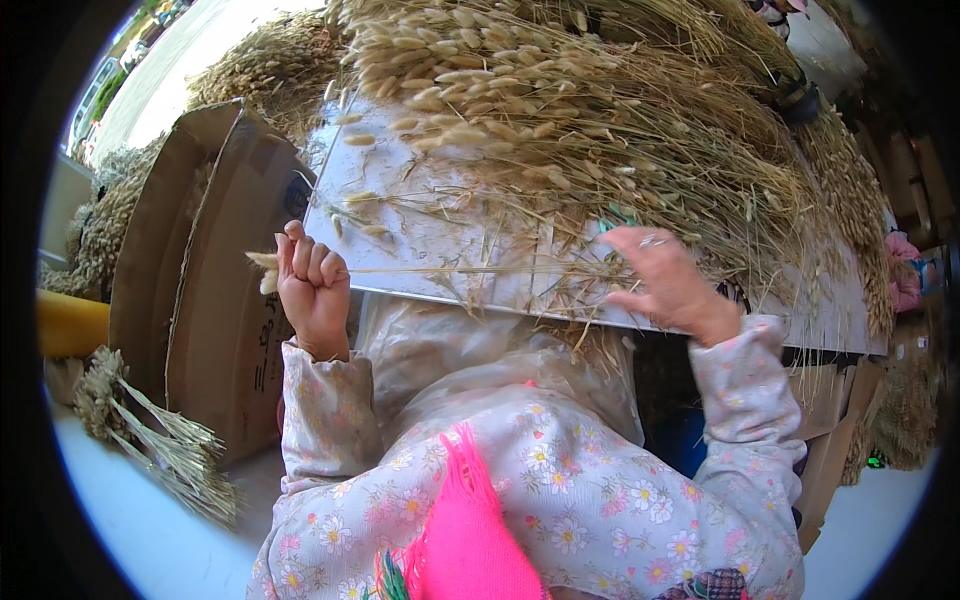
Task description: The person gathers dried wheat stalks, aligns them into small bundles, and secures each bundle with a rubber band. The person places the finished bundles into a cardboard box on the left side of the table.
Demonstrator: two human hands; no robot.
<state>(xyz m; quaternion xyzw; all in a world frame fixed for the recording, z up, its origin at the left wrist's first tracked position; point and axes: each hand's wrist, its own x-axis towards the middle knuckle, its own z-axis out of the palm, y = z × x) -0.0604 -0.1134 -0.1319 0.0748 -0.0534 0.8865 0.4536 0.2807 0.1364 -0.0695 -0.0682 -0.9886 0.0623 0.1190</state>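
Observation:
My left hand (316, 288) is closed round a few dried bunny-tail grass stems (430, 270), just past the table's near left edge. Their fluffy heads (264, 271) stick out on the hand's left side. To the right, the thin stems run level over the white table (400, 245) toward my right hand (668, 282). That hand hovers above the near edge with thumb and fingers apart, slightly blurred, and I see nothing held in it. A large heap of bunny-tail grass (560, 110) covers the table's far side, heads to the left and stems to the right.
A tall cardboard box (225, 260) stands against the table's left side. Beside it on the floor lies a bundle of dried grass (150, 430). Clear plastic sheeting (450, 340) covers my lap. Loose stems and a small green object (618, 215) lie near my right hand.

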